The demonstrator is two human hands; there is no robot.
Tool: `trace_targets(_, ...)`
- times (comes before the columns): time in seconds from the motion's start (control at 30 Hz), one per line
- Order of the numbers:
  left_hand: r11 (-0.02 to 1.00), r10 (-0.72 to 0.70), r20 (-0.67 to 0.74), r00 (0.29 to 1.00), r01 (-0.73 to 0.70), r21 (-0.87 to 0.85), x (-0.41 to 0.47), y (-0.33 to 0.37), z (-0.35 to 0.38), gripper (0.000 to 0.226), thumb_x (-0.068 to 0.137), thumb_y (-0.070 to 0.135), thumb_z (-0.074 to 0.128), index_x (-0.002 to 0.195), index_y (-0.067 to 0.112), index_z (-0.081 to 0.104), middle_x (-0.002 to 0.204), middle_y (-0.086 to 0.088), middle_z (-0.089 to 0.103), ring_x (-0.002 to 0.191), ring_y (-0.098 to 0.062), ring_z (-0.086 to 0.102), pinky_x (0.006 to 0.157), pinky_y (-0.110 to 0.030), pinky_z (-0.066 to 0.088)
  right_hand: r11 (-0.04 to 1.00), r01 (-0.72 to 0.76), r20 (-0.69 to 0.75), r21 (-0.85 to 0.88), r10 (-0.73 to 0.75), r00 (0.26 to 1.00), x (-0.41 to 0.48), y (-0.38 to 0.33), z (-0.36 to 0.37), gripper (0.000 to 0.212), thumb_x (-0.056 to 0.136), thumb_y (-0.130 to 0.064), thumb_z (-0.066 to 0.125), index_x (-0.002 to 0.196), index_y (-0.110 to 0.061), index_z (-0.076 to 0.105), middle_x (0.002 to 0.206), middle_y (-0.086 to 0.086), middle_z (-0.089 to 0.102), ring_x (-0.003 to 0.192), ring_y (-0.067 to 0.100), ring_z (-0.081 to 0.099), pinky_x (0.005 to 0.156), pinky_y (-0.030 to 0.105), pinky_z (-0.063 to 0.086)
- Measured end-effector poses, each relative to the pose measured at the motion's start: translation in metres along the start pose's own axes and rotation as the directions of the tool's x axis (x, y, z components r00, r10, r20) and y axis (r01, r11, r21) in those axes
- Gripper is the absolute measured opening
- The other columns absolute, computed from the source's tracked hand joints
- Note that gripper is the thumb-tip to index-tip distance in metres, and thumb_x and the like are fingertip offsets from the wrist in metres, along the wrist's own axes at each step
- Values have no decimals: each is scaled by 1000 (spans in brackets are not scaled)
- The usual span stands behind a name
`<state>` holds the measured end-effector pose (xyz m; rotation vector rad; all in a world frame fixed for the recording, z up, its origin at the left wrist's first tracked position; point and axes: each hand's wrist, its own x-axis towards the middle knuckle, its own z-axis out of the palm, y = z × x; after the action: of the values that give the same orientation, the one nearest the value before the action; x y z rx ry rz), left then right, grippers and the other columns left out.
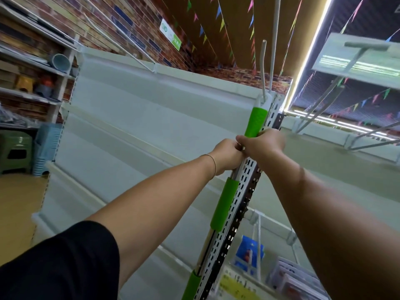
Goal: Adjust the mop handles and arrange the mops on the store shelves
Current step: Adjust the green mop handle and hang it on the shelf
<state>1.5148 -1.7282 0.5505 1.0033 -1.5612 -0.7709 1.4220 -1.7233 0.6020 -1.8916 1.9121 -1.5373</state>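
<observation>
A mop handle (225,204) with green foam grips stands nearly upright against the slotted white shelf upright (242,191). Its top green grip (255,121) ends in a white cap that sits at a white hook (263,68) near the shelf's top. My left hand (227,155) and my right hand (263,144) are both closed around the handle, side by side, between the top and the middle green grip. The mop's head is out of view below.
White bare shelf panels (140,126) fill the left and middle. Packaged goods (249,254) hang on pegs at the lower right. Stools and blue baskets (46,146) stand at the far left. A second shelf unit (357,59) with hooks is at the upper right.
</observation>
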Motion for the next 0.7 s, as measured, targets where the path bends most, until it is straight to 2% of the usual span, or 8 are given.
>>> trace_targets(0.1, 1000, 12, 1, 1000, -12, 16, 7, -4, 2, 21, 93, 22, 55, 88, 5, 66, 99, -26, 68, 95, -43, 66, 86, -50, 56, 1000, -17, -13, -16, 17, 1000, 3, 0, 4, 38, 76, -42, 83, 86, -9, 67, 81, 6, 69, 72, 19, 65, 55, 28, 47)
trace_targets(0.23, 998, 15, 17, 1000, -16, 61, 15, -9, 3, 21, 98, 23, 50, 97, 8, 64, 93, -14, 63, 80, -29, 55, 71, -34, 44, 997, -53, -32, -47, 52, 998, 6, -1, 9, 38, 77, -42, 82, 85, -8, 67, 81, 7, 69, 67, 18, 62, 48, 26, 41)
trace_targets(0.37, 997, 51, 56, 997, -54, 49, 16, -14, -1, 19, 98, 21, 49, 102, 9, 64, 91, -12, 62, 80, -27, 54, 70, -33, 44, 994, -87, -55, -72, 83, 995, 5, -5, 14, 41, 76, -43, 82, 87, -7, 66, 83, 9, 69, 76, 24, 67, 66, 35, 57)
trace_targets(0.43, 997, 68, 94, 993, -71, 30, 13, -19, -5, 14, 97, 15, 50, 102, 11, 63, 91, -11, 62, 79, -26, 55, 69, -32, 46, 991, -95, -65, -93, 90, 994, 4, -6, 15, 43, 77, -44, 81, 90, -6, 65, 87, 10, 69, 81, 27, 68, 75, 39, 59)
trace_targets(0.5, 998, 62, 138, 988, -62, -1, 6, -23, -11, 16, 96, 10, 52, 106, 10, 64, 100, -14, 66, 88, -29, 60, 80, -36, 52, 987, -104, -79, -126, 94, 992, 4, -8, 15, 48, 77, -46, 81, 94, -4, 64, 91, 12, 68, 86, 30, 67, 80, 42, 58)
trace_targets(0.53, 999, 47, 164, 985, -45, -17, 3, -25, -16, 19, 95, 8, 52, 109, 7, 64, 107, -16, 67, 96, -31, 62, 88, -40, 53, 983, -107, -83, -149, 95, 992, 3, -9, 15, 49, 77, -47, 80, 94, -4, 64, 92, 12, 67, 87, 30, 67, 79, 41, 58)
trace_targets(0.6, 999, 15, 208, 978, -7, -37, -7, -30, -30, 26, 95, 7, 54, 119, 1, 62, 114, -17, 66, 104, -31, 62, 96, -44, 53, 976, -114, -84, -185, 99, 992, 0, -11, 16, 51, 78, -49, 79, 93, -5, 60, 92, 12, 65, 85, 29, 64, 65, 36, 53)
trace_targets(0.7, 997, -47, 270, 962, 62, -48, -29, -33, -60, 30, 98, 9, 54, 126, 0, 57, 110, -13, 60, 101, -25, 62, 91, -38, 55, 962, -130, -77, -240, 115, 990, -5, -13, 16, 54, 81, -52, 75, 98, -3, 57, 91, 14, 59, 79, 28, 57, 47, 28, 34)
